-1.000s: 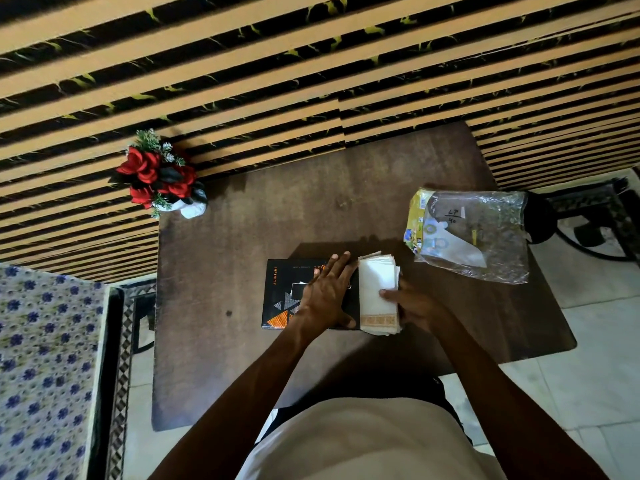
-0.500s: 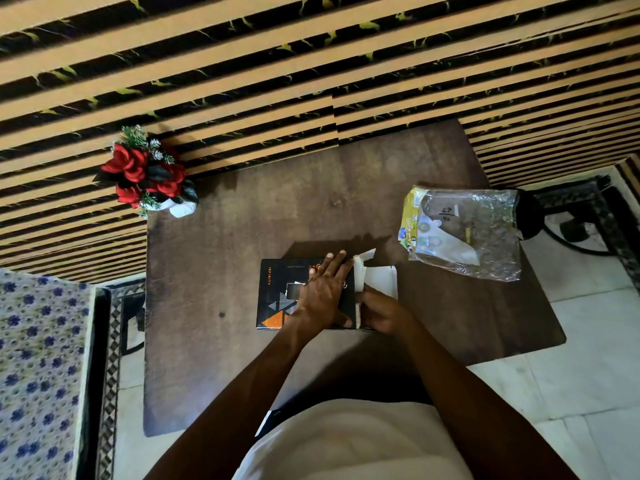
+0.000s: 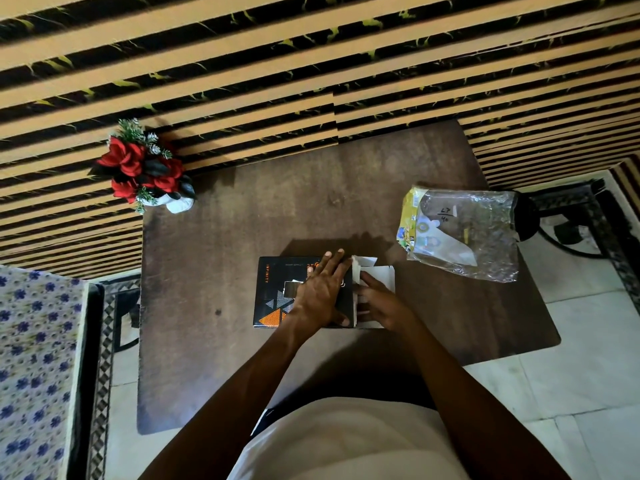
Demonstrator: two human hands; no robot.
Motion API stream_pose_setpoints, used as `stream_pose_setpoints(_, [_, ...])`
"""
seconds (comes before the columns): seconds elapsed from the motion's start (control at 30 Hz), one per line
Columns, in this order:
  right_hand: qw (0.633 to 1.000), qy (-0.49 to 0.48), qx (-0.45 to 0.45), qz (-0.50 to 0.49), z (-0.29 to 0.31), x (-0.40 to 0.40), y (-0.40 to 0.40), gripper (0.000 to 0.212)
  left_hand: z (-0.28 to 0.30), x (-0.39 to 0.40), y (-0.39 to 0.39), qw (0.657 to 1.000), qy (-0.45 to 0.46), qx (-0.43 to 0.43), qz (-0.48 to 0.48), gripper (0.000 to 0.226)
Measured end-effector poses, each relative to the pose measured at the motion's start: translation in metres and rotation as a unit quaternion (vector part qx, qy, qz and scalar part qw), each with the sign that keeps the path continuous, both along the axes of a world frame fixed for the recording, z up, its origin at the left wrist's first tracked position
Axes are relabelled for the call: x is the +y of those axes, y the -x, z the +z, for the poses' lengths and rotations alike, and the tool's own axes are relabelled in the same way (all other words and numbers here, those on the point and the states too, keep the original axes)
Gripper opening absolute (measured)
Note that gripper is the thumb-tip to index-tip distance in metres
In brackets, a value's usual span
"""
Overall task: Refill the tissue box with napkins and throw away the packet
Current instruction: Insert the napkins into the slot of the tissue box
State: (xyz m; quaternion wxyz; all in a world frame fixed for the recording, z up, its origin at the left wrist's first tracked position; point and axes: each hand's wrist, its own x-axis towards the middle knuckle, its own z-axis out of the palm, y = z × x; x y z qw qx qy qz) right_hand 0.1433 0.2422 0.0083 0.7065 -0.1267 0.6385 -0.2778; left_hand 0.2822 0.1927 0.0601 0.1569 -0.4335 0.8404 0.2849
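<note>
A black tissue box (image 3: 273,299) with orange triangles lies flat near the middle of the brown table (image 3: 214,358). My left hand (image 3: 322,292) presses flat on its top, fingers spread. The box's right end is open, with white flaps (image 3: 382,275) folded out. My right hand (image 3: 381,303) is at that open end, its fingers pushed in against the napkins, which are mostly hidden inside. The clear plastic packet (image 3: 464,233) with a yellow printed edge lies apart at the table's right side.
A white vase of red flowers (image 3: 145,171) stands at the table's far left corner. A striped wall runs behind the table. A floral-covered bed (image 3: 31,368) is at the left, and a dark metal stand (image 3: 568,223) is on the floor at the right.
The napkin stack that lay outside the box's right end a second ago has gone into the box, pushed by my right hand. My left hand has stayed on top.
</note>
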Motion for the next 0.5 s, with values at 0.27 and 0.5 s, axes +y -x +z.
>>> stream_pose_setpoints(0.27, [0.999,0.011,-0.05,0.003,0.004,-0.009,-0.017,0.037,0.006,-0.002,0.003,1.0,-0.011,-0.016,-0.01,0.124])
stream_pose_setpoints(0.5, [0.908,0.078,0.413,0.008,0.0,0.024,0.025,0.024,-0.002,0.01,0.004,0.996,0.035,-0.038,-0.074,0.14])
